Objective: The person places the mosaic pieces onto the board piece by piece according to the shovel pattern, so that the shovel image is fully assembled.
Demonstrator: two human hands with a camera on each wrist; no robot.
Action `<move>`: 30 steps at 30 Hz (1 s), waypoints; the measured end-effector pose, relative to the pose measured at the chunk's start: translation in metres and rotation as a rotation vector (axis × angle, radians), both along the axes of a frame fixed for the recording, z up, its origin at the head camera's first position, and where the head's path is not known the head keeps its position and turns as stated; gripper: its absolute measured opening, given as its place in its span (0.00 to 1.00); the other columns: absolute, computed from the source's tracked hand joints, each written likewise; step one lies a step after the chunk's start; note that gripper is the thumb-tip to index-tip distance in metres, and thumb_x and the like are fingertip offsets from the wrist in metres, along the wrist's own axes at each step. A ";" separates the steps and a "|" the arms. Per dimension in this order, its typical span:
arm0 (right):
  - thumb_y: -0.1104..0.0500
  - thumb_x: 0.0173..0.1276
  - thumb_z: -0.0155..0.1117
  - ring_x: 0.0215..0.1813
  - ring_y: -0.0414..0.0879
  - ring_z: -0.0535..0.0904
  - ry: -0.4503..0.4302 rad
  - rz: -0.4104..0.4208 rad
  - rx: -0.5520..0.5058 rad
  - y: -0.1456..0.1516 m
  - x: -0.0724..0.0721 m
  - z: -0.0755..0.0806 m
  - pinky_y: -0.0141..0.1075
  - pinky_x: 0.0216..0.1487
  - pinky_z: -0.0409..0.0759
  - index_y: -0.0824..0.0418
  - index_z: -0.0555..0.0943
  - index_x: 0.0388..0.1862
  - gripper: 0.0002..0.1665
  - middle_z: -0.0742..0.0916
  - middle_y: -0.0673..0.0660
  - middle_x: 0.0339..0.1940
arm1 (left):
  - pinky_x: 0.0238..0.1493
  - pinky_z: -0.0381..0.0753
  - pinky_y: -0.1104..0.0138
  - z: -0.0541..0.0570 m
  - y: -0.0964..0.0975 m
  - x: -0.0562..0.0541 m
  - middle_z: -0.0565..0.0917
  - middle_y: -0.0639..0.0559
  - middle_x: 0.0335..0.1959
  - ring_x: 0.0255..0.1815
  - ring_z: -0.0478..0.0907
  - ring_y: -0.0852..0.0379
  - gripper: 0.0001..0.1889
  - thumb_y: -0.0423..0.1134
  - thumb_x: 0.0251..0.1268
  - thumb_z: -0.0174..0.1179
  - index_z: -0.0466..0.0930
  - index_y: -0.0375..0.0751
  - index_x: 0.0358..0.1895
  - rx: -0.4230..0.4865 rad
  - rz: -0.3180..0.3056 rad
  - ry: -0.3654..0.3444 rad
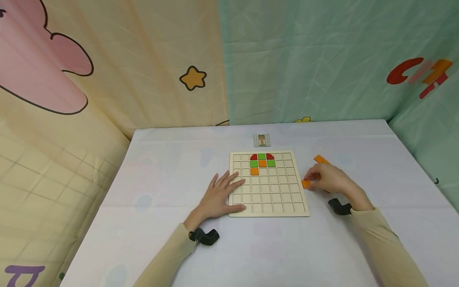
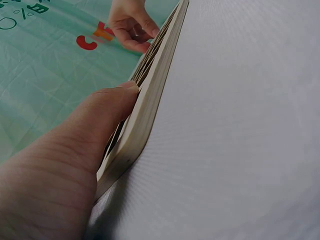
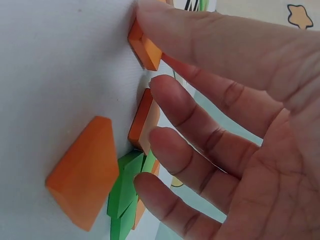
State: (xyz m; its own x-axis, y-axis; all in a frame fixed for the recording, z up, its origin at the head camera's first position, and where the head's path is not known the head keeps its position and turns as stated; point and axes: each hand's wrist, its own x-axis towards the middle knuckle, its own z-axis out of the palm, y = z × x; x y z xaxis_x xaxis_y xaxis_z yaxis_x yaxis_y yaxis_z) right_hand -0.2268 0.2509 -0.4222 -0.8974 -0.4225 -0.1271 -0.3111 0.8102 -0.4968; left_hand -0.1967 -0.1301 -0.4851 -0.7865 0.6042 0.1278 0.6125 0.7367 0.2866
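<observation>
A square wooden grid board (image 1: 269, 194) lies on the table. Red quarter-round, green and orange tiles fill some cells in its upper part, with one orange square (image 1: 254, 171) lowest among them. My left hand (image 1: 216, 199) rests over the board's left edge, fingers spread; its thumb (image 2: 112, 107) lies on the rim in the left wrist view. Just off the board's right edge, my right hand (image 1: 328, 179) pinches an orange square tile (image 3: 145, 47) between thumb and index finger. The other fingers are loosely bent above more tiles.
Loose orange tiles (image 1: 319, 158) lie right of the board, partly hidden by the right hand. Green tiles (image 3: 124, 182) and an angled orange tile (image 3: 85, 172) show close under that hand. A small printed pattern card (image 1: 261, 140) lies behind the board. Curtains hang behind the table.
</observation>
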 end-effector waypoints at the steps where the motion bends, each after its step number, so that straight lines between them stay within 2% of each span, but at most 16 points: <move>1: 0.60 0.52 0.75 0.42 0.48 0.79 -0.001 -0.001 -0.001 0.000 0.000 0.000 0.44 0.44 0.74 0.56 0.85 0.35 0.11 0.82 0.49 0.36 | 0.70 0.29 0.51 0.000 0.000 0.000 0.49 0.54 0.76 0.76 0.36 0.51 0.44 0.71 0.57 0.52 0.55 0.57 0.74 0.000 0.000 0.002; 9: 0.61 0.51 0.76 0.37 0.46 0.75 -0.015 0.011 -0.048 0.001 -0.002 -0.004 0.42 0.40 0.73 0.57 0.80 0.32 0.12 0.82 0.48 0.32 | 0.70 0.30 0.50 0.000 0.000 0.000 0.49 0.53 0.76 0.76 0.37 0.50 0.44 0.70 0.57 0.53 0.55 0.56 0.74 0.007 -0.003 0.005; 19: 0.61 0.54 0.75 0.28 0.44 0.71 -0.020 0.026 -0.136 0.003 -0.004 -0.006 0.33 0.28 0.69 0.58 0.78 0.31 0.12 0.79 0.49 0.25 | 0.70 0.30 0.51 0.001 0.001 0.001 0.49 0.53 0.76 0.76 0.37 0.50 0.43 0.70 0.57 0.53 0.55 0.56 0.74 -0.002 0.005 -0.001; 26: 0.62 0.57 0.72 0.29 0.43 0.73 0.023 0.020 -0.153 0.003 -0.004 -0.003 0.33 0.32 0.70 0.57 0.78 0.30 0.09 0.79 0.48 0.25 | 0.70 0.30 0.50 0.001 0.001 0.001 0.49 0.54 0.76 0.76 0.37 0.50 0.43 0.70 0.57 0.53 0.56 0.56 0.74 -0.005 0.003 0.004; 30: 0.62 0.59 0.70 0.30 0.44 0.73 0.038 -0.014 -0.145 0.001 -0.004 0.000 0.34 0.33 0.71 0.57 0.78 0.31 0.08 0.79 0.48 0.26 | 0.70 0.29 0.51 0.000 0.001 0.001 0.49 0.54 0.76 0.76 0.36 0.51 0.43 0.70 0.57 0.53 0.55 0.57 0.74 -0.005 0.004 0.001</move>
